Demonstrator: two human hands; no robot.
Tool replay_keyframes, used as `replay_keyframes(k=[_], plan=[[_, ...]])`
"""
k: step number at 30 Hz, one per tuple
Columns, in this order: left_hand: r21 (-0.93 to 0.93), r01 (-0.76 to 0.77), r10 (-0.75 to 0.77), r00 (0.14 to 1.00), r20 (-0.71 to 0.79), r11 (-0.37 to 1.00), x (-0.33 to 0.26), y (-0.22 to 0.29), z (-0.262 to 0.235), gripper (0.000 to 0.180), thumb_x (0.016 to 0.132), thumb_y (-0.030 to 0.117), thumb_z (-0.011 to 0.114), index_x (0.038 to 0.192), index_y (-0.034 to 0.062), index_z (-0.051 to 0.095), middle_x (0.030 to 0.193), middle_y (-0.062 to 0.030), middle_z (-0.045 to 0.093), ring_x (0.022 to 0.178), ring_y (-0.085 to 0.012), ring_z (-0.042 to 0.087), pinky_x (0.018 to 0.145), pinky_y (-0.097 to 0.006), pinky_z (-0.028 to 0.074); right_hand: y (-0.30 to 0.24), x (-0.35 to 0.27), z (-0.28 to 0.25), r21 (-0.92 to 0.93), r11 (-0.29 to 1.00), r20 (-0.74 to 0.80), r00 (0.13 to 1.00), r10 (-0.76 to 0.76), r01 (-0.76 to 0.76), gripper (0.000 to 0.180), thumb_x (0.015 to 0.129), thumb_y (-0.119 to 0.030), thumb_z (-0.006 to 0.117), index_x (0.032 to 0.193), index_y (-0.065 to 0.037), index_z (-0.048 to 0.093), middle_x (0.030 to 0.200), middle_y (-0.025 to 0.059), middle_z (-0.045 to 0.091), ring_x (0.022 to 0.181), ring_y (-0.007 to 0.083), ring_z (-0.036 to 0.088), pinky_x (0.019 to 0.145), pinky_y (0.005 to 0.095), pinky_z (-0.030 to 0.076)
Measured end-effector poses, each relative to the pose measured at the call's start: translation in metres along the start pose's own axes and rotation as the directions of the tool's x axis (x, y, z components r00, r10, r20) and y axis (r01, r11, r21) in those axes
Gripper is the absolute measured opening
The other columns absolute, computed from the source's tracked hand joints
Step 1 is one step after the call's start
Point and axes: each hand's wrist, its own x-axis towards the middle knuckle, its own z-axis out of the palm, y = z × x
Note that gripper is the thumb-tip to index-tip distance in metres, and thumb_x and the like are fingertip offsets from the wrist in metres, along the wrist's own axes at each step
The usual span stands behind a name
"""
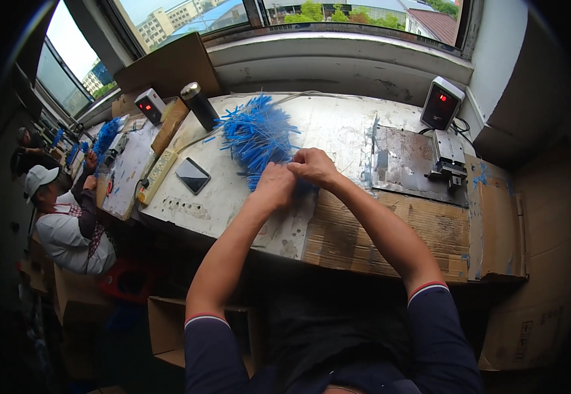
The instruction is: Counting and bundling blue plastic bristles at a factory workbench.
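A heap of thin blue strips with pale wire-like strands (254, 134) lies on the worktable, just beyond my hands. My left hand (275, 184) rests at the near edge of this heap, its fingers curled in. Close against it, my right hand (314, 167) has its thumb and fingers pinched together. The two sets of fingertips nearly meet. Whatever they grip is too small and too covered to make out. A few blue ends show beneath and beside the hands.
A phone (193, 175) lies left of the heap, with a dark flask (199, 106) behind it. On the right stand a metal fixture (449, 158) on a steel plate (400, 157) and a red-digit display (442, 103). Cardboard (384, 230) covers the near edge. A co-worker (69, 223) sits left.
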Motion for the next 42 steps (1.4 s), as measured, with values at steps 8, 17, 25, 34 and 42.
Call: replay_keyframes(k=[8, 17, 25, 34, 42], plan=[[0.014, -0.112, 0.112, 0.976, -0.185, 0.994, -0.009, 0.001, 0.011, 0.048, 0.073, 0.009, 0.070, 0.120, 0.0036, 0.059, 0.102, -0.0122, 0.064, 0.100, -0.0289, 0.062, 0.087, -0.041, 0.042, -0.011, 0.043, 0.009, -0.188, 0.976, -0.286, 0.945, -0.161, 0.109, 0.020, 0.091, -0.025, 0.068, 0.092, -0.006, 0.075, 0.089, 0.0181, 0.073, 0.088, 0.0376, 0.071, 0.080, 0.0462, 0.055], [-0.012, -0.163, 0.159, 0.973, -0.166, 0.987, -0.011, 0.001, 0.009, 0.040, 0.075, 0.006, 0.067, 0.114, 0.0027, 0.062, 0.107, -0.0142, 0.065, 0.104, -0.0292, 0.061, 0.088, -0.040, 0.043, -0.004, 0.024, 0.015, -0.269, 0.956, -0.186, 0.967, -0.173, 0.119, 0.024, 0.091, -0.026, 0.069, 0.107, -0.009, 0.073, 0.108, 0.0142, 0.071, 0.106, 0.0331, 0.067, 0.090, 0.0443, 0.053], [0.033, -0.166, 0.169, 0.942, -0.290, 0.986, -0.010, 0.005, 0.019, 0.050, 0.078, 0.004, 0.064, 0.127, -0.0019, 0.057, 0.129, -0.0239, 0.060, 0.125, -0.0366, 0.055, 0.104, -0.046, 0.044, -0.042, 0.024, 0.020, -0.254, 0.905, 0.063, 0.940, -0.336, 0.340, 0.040, 0.094, -0.040, 0.066, 0.083, -0.001, 0.070, 0.084, 0.0220, 0.069, 0.085, 0.0407, 0.068, 0.078, 0.0465, 0.054], [-0.090, -0.138, 0.106, 0.949, -0.295, 0.986, -0.006, 0.017, 0.041, 0.059, 0.083, 0.006, 0.060, 0.140, -0.0050, 0.048, 0.140, -0.0284, 0.052, 0.136, -0.0400, 0.048, 0.116, -0.048, 0.036, -0.047, 0.061, 0.042, -0.221, 0.962, 0.295, 0.951, -0.089, 0.158, 0.045, 0.099, -0.038, 0.063, 0.099, 0.005, 0.074, 0.097, 0.0292, 0.070, 0.093, 0.0436, 0.067, 0.086, 0.0475, 0.050], [-0.117, -0.124, 0.096, 0.970, -0.223, 0.985, -0.017, 0.013, 0.027, 0.058, 0.082, 0.009, 0.063, 0.137, -0.0048, 0.051, 0.138, -0.0276, 0.053, 0.133, -0.0418, 0.048, 0.115, -0.048, 0.036, -0.040, 0.074, 0.059, -0.039, 0.999, 0.197, 0.980, -0.006, 0.014, 0.041, 0.084, -0.037, 0.083, 0.077, 0.003, 0.074, 0.081, 0.0217, 0.073, 0.081, 0.0367, 0.072, 0.077, 0.0446, 0.056]])
